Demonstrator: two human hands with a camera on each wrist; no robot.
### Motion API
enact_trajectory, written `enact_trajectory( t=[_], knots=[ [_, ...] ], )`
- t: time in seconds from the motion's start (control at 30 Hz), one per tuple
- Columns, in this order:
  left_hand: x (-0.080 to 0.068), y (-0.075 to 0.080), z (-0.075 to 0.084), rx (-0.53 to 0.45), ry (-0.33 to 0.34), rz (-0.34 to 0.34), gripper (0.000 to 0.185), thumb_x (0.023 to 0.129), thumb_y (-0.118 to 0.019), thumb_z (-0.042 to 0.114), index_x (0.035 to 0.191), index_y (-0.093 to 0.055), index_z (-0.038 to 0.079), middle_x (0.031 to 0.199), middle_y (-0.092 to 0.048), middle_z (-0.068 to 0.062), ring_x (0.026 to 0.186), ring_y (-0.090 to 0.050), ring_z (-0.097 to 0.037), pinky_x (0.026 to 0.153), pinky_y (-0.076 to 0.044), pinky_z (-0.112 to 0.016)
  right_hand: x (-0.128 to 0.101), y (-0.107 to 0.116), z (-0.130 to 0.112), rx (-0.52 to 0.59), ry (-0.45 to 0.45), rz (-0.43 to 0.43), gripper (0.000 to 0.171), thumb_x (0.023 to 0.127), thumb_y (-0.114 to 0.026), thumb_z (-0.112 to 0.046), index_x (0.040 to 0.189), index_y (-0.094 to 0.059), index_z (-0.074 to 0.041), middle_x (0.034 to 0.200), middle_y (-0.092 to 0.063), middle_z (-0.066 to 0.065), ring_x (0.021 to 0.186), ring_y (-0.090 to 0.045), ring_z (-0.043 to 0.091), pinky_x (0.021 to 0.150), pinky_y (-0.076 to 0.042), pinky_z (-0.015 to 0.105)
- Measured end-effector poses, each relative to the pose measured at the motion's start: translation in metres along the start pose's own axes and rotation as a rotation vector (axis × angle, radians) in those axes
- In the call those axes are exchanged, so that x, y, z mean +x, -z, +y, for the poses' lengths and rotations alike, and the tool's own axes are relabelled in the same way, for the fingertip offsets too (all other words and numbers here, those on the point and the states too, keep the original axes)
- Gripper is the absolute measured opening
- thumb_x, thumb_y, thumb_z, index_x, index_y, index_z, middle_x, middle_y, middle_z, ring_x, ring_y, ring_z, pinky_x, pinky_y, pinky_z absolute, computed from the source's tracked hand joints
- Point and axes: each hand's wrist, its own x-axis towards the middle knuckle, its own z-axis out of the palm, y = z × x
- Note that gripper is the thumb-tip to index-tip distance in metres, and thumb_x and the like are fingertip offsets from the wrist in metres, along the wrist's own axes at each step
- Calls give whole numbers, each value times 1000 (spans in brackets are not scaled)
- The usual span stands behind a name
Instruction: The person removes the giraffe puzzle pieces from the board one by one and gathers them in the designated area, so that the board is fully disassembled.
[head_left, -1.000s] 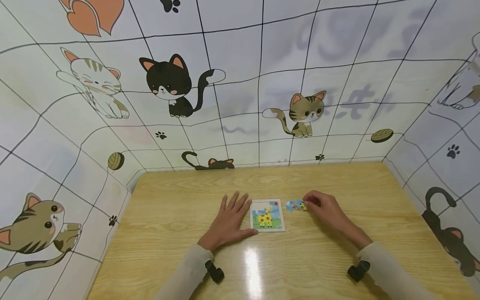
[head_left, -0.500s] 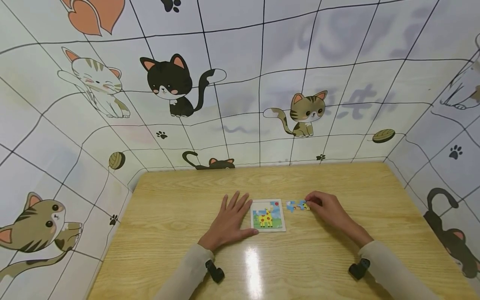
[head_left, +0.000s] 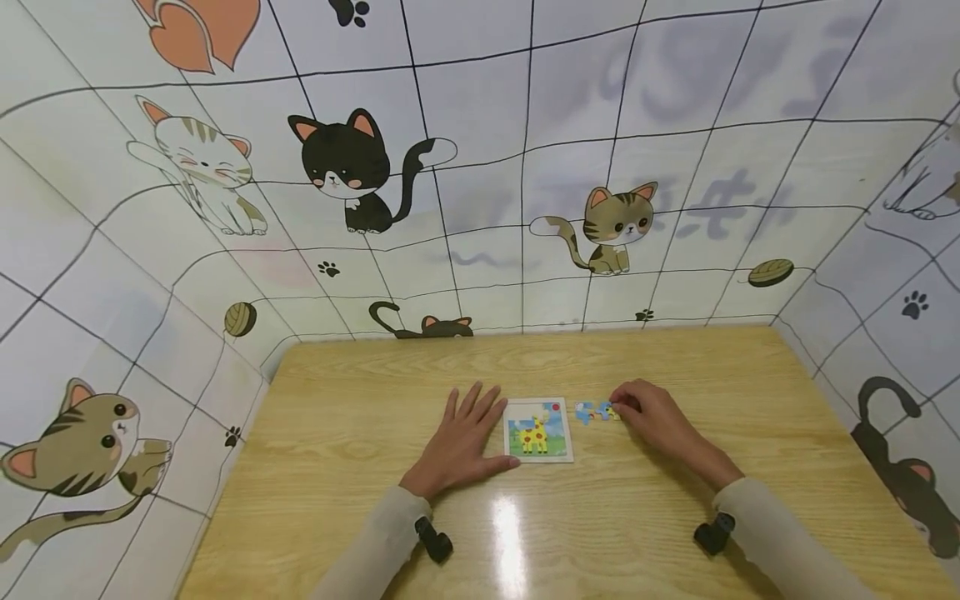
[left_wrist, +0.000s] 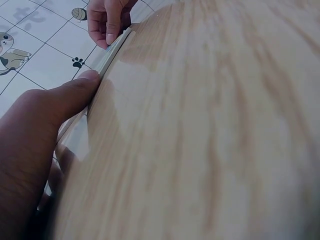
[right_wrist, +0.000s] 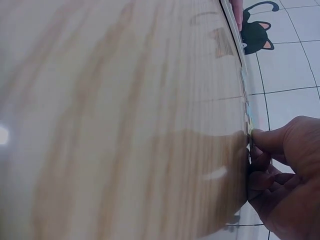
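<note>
A square puzzle tray (head_left: 538, 460) with a pale border and a giraffe picture lies flat on the table. My left hand (head_left: 465, 437) rests at its left side, fingers spread and thumb at the lower left corner. Right of the tray lie small jigsaw pieces (head_left: 584, 412), mostly blue. With thumb and finger, my right hand (head_left: 656, 421) pinches the rightmost jigsaw piece (head_left: 609, 411), blue and yellow, low at the tabletop. In the right wrist view the thumb (right_wrist: 270, 141) presses against its edge, and the curled fingers hide part of it.
The wooden table (head_left: 360, 417) meets a white wall (head_left: 480, 217) printed with cats and grid lines at the back, with similar walls left and right. Black wrist cameras (head_left: 433, 540) are strapped over both sleeves. A bright reflection shows on the near tabletop.
My right hand has slid slightly to the right with the pinched jigsaw piece, away from the piece beside it. The left hand has stayed put by the tray.
</note>
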Motion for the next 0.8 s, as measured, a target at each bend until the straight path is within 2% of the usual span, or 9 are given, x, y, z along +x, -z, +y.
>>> enact_trajectory(
  t=[0.23,0.4,0.63,0.8],
  knots=[
    [1,-1,1,-1,6,-10,103,85,-35,88,162,-25,20,169,-16,-2,156,-8,-33,120,-2,-63,0,0,-1,-7,-26,-38,7,95,-70,-6,101,-72,-9,94,-66,1,80,-57,13,68,-49,29],
    [5,-2,0,6,8,-8,103,85,-34,89,162,-25,21,169,-16,-1,156,-7,-32,120,-3,-63,1,2,1,-7,-23,-29,7,95,-70,-7,101,-72,-9,94,-66,1,79,-57,14,68,-49,30],
    [6,0,0,-2,0,-13,104,85,-34,89,162,-26,19,169,-15,-2,156,-6,-33,120,-2,-63,0,1,-1,28,1,1,13,97,-69,-12,108,-72,-7,96,-67,1,80,-58,13,69,-50,29],
    [2,0,0,7,-6,-10,103,86,-34,88,162,-26,18,169,-16,-3,156,-8,-34,120,-4,-64,-1,-3,-11,52,41,2,16,97,-68,-12,111,-71,-4,96,-66,0,77,-56,12,66,-49,28]
  ],
)
